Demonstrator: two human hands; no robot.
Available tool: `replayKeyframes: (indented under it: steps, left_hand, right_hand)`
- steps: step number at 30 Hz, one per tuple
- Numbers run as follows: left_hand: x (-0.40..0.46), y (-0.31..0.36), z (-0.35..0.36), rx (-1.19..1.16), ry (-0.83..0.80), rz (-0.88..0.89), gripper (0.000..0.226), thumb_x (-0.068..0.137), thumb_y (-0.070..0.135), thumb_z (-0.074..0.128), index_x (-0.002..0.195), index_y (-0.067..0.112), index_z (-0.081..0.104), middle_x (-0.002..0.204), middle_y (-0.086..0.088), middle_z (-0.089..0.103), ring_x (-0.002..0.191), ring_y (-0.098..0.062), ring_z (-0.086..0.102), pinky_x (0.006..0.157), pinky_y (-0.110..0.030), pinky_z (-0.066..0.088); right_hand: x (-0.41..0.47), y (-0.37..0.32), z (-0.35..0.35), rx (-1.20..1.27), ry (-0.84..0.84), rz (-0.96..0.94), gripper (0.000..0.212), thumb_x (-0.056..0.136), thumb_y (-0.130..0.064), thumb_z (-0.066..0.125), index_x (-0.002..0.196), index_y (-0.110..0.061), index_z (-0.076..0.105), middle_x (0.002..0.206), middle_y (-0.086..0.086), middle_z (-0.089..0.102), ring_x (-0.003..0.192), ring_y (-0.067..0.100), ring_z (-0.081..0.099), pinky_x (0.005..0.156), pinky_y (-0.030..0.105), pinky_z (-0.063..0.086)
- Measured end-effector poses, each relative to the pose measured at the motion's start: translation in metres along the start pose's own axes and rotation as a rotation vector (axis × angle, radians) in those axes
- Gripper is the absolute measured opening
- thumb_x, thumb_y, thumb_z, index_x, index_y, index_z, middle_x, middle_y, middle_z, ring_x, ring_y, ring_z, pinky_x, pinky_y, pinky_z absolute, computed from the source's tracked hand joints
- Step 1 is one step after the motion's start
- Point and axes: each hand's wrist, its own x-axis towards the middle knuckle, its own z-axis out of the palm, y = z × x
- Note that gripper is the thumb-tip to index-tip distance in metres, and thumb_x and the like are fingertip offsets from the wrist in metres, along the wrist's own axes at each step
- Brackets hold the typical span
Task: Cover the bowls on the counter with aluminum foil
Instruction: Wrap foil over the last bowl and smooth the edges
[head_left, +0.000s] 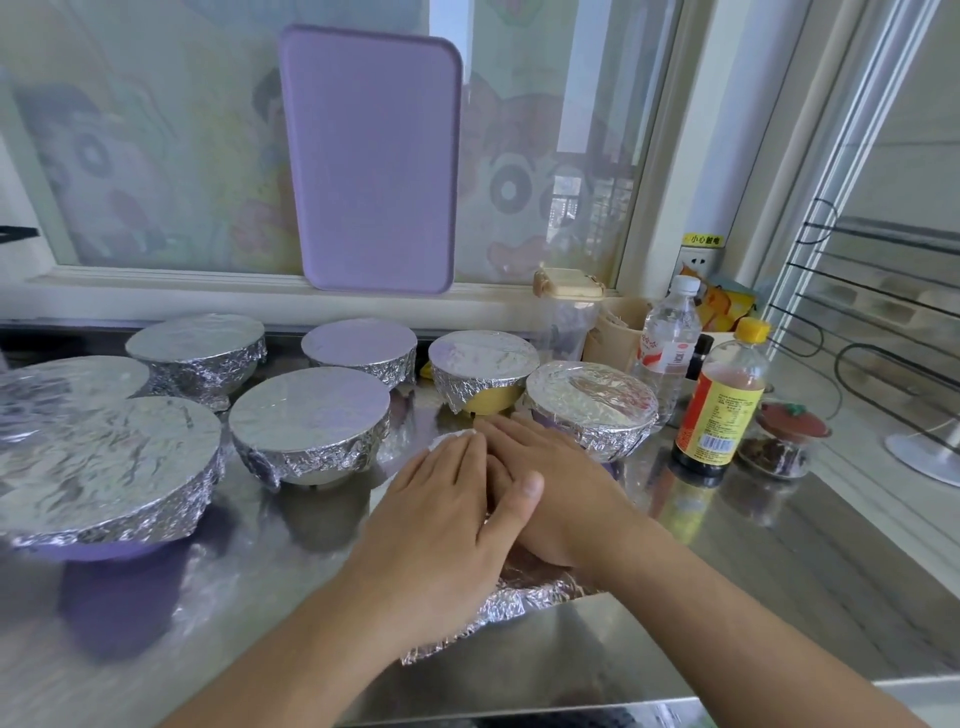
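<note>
Several foil-covered bowls stand on the steel counter (779, 597). A large purple bowl (104, 467) sits at the front left, a pale one (309, 421) in the middle, a yellow one (483, 371) behind my hands and another (592, 408) to its right. At the front centre, a bowl wrapped in crinkled foil (519, 597) lies almost hidden under my hands. My left hand (441, 525) lies flat on its top with straight fingers. My right hand (550, 488) presses flat beside it, partly under the left thumb.
A purple cutting board (371, 156) leans on the window at the back. On the right stand a clear water bottle (665, 353), a yellow-capped sauce bottle (722, 400), a small glass jar (779, 441) and a wire rack (883, 322).
</note>
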Motion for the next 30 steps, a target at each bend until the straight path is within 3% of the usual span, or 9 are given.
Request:
replayKeyframes:
  steps: [5,9,12,15,19,22,25,28,30]
  left_hand:
    - [0.007,-0.011,-0.007,-0.032,-0.073,0.018,0.079,0.103,0.064,-0.003,0.168,0.022,0.013,0.174,0.005,0.015,0.159,-0.007,0.008,0.127,-0.026,-0.002]
    - [0.014,-0.002,-0.008,-0.006,-0.135,-0.053,0.057,0.112,0.048,0.003,0.167,0.031,0.006,0.175,0.001,0.013,0.160,-0.012,0.005,0.129,-0.036,-0.001]
    - [0.014,-0.002,-0.002,0.048,-0.069,-0.029,0.069,0.101,0.055,-0.015,0.160,0.031,0.010,0.170,0.000,0.025,0.159,-0.014,0.015,0.130,-0.042,0.012]
    - [0.006,-0.003,-0.002,0.001,-0.053,-0.050,0.097,0.090,0.070,-0.022,0.163,0.021,0.018,0.170,0.003,0.025,0.158,-0.009,0.014,0.130,-0.039,0.011]
    - [-0.004,0.012,-0.001,0.019,-0.066,-0.154,0.115,0.078,0.076,-0.027,0.167,0.012,0.007,0.175,-0.005,0.012,0.161,-0.014,0.006,0.131,-0.038,0.003]
    - [0.002,0.005,0.000,0.019,-0.050,-0.106,0.107,0.085,0.073,-0.023,0.167,0.014,0.010,0.175,-0.001,0.015,0.160,-0.012,0.007,0.131,-0.035,0.002]
    - [0.009,-0.012,-0.006,-0.059,-0.084,0.007,0.076,0.106,0.065,0.000,0.167,0.024,0.016,0.173,0.009,0.019,0.157,-0.002,0.010,0.125,-0.022,-0.001]
    - [0.009,-0.022,-0.014,-0.191,-0.127,0.025,0.082,0.098,0.072,0.001,0.168,0.032,0.011,0.173,0.020,0.016,0.153,0.013,0.006,0.127,-0.022,-0.001]
    - [0.004,-0.020,-0.014,-0.187,-0.103,-0.001,0.083,0.098,0.072,0.001,0.168,0.028,0.010,0.173,0.016,0.016,0.154,0.009,0.006,0.128,-0.023,0.000]
  right_hand:
    - [-0.011,-0.007,0.006,-0.063,-0.037,0.034,0.059,0.104,-0.043,0.023,0.160,-0.027,0.035,0.160,-0.004,0.038,0.152,0.023,0.033,0.125,0.044,0.030]
    - [-0.015,-0.014,-0.005,-0.095,-0.070,0.140,0.060,0.106,-0.044,0.024,0.163,-0.024,0.026,0.165,0.000,0.033,0.155,0.025,0.028,0.127,0.044,0.023]
    - [-0.003,-0.005,0.002,-0.043,-0.039,-0.002,0.084,0.092,-0.054,-0.002,0.165,-0.024,0.026,0.171,0.000,0.027,0.160,0.021,0.020,0.129,0.045,0.020]
    - [0.005,0.005,0.015,-0.020,-0.057,-0.107,0.079,0.096,-0.052,0.002,0.163,-0.022,0.032,0.169,-0.001,0.032,0.159,0.018,0.023,0.128,0.042,0.023]
    - [0.002,0.005,0.017,0.106,0.022,0.001,0.066,0.105,-0.056,0.010,0.158,-0.027,0.037,0.162,-0.009,0.039,0.153,0.014,0.030,0.124,0.042,0.032]
    - [-0.004,-0.002,0.010,0.054,-0.044,0.070,0.059,0.108,-0.047,0.015,0.158,-0.026,0.036,0.168,-0.003,0.029,0.158,0.021,0.023,0.128,0.042,0.025]
    - [-0.007,-0.003,0.010,-0.028,-0.097,0.111,0.062,0.105,-0.043,0.018,0.163,-0.024,0.027,0.173,0.005,0.018,0.161,0.028,0.016,0.129,0.047,0.020]
    - [0.001,0.000,0.012,-0.003,-0.019,0.030,0.074,0.096,-0.047,0.008,0.160,-0.020,0.034,0.164,0.001,0.035,0.156,0.025,0.028,0.125,0.046,0.030]
    - [0.005,0.003,0.015,0.032,0.013,-0.054,0.073,0.097,-0.050,0.008,0.156,-0.023,0.040,0.160,-0.006,0.040,0.153,0.017,0.031,0.123,0.041,0.032]
